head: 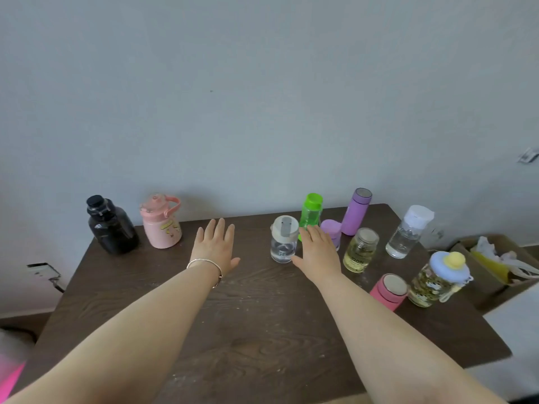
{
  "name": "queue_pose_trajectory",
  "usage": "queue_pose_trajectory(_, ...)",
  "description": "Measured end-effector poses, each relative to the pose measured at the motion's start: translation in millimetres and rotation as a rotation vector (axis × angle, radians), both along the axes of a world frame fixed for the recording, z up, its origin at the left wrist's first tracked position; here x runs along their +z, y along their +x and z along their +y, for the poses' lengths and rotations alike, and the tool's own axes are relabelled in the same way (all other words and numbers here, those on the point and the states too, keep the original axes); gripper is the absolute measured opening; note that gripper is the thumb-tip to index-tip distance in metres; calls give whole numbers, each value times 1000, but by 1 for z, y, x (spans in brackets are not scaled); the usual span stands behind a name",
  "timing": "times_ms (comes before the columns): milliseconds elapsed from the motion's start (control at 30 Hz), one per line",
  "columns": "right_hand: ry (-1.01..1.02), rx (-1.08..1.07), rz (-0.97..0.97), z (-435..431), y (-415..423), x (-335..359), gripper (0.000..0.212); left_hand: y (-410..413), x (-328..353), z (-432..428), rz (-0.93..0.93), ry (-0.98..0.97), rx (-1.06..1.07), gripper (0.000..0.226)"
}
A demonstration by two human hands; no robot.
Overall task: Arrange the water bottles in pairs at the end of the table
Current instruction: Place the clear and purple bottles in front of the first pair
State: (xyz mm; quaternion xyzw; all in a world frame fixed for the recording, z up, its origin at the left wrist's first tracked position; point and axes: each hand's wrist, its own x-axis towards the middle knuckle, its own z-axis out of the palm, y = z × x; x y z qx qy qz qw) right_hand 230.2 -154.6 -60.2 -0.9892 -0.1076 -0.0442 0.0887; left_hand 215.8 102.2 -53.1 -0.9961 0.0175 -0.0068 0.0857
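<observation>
Already one pair looks settled at the table's (262,330) far left corner: a squat black bottle (112,228) of dark translucent plastic and a rounded pink bottle (161,224) with a loop handle stand just beside each other along the far edge, probably as the first of the pairs the task asks for. The rest crowd the right half of the dark wood-grain top, unsorted. The left hand (215,249), with a thin bracelet (207,265) at the wrist, is spread flat and empty over bare wood near the far edge, perhaps marking the spot for the next pair. The right hand (316,252) is open too, fingers extended and gripping nothing, its thumb side close against a small clear bottle (284,240) with a pale cap; whether skin touches plastic I cannot tell. Behind the fingers rise a glossy green bottle (311,212) and a slim matte purple flask (356,211), with a short lilac bottle (332,230) partly hidden by the hand. Further right stand a yellow-tinted jar-like bottle (360,250), a tall clear bottle (409,231) with a white cap, a pink metal-lidded flask (389,291) and a patterned bottle (437,279) with a blue and yellow top near the right edge.
</observation>
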Motion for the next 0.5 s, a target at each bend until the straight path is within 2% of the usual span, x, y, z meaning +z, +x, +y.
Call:
queue_pose_trajectory(267,34,-85,5,-57,20,-4,79,25,3,-56,7,-30,-46,92)
queue_pose_trajectory(367,77,-125,22,-66,30,-7,76,42,2,-65,6,-64,-56,91)
queue_pose_trajectory(500,208,-212,51,-72,49,-16,84,68,-5,-78,41,-132,-102,87)
